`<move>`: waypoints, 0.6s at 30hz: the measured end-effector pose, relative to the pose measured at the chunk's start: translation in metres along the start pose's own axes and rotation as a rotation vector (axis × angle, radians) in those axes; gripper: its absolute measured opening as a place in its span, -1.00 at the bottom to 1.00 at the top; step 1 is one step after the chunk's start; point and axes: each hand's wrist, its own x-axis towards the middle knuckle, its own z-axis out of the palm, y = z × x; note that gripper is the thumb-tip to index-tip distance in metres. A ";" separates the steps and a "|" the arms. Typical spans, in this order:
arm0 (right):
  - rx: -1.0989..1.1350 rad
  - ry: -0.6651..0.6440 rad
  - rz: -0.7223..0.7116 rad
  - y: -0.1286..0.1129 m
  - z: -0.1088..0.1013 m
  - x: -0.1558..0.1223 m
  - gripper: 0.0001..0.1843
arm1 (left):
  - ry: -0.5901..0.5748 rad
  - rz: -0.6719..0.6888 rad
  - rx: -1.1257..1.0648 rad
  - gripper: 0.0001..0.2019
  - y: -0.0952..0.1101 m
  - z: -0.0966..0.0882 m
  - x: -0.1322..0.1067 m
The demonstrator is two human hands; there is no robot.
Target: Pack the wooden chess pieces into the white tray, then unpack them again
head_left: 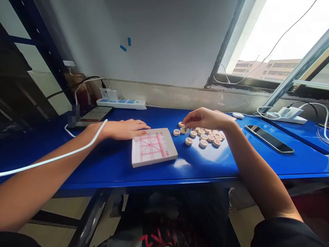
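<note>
Standing behind this person, I am looking at two bare arms reaching over a long blue metal table (102, 163). Near the middle of the table, a flat white plastic board (154, 152) with a red printed Chinese chess grid is lying at a slight angle. The left hand (123, 129) is resting palm down on the far left corner of the board, and its fingers (140, 123) are lying flat and pressed together, gripping nothing. A thin white cable (59, 157) is crossing over the left forearm. The right hand (205, 119) is hanging at about two o'clock from the board, and its thumb and forefinger are seeming to pinch one round wooden chess piece (181, 124) at the edge of the other pieces. Its remaining fingers are curling behind, so I cannot tell their state well. A group of round wooden chess pieces (205, 136) is lying flat on the table just beside the board, many of them touching. At three o'clock from these pieces, a black smartphone (269, 139) is lying on the table, and at two o'clock a white computer mouse (238, 115) is sitting near the wall. At eleven o'clock from the board, a white power strip with blue sockets (120, 104) is lying against the wall.
</note>
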 end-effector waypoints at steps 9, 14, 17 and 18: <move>-0.330 0.225 0.093 0.005 -0.001 0.002 -0.67 | 0.082 -0.004 -0.001 -0.37 0.006 0.004 0.002; -0.341 -0.070 0.146 -0.001 0.009 0.005 -0.73 | 0.156 0.031 0.024 -0.42 0.024 0.004 0.001; -0.377 -0.129 0.181 -0.007 0.011 0.005 -0.81 | 0.188 0.070 0.039 -0.43 0.030 0.004 -0.001; -0.387 -0.119 0.180 -0.009 0.012 0.004 -0.84 | 0.189 0.081 0.040 -0.43 0.031 0.004 -0.001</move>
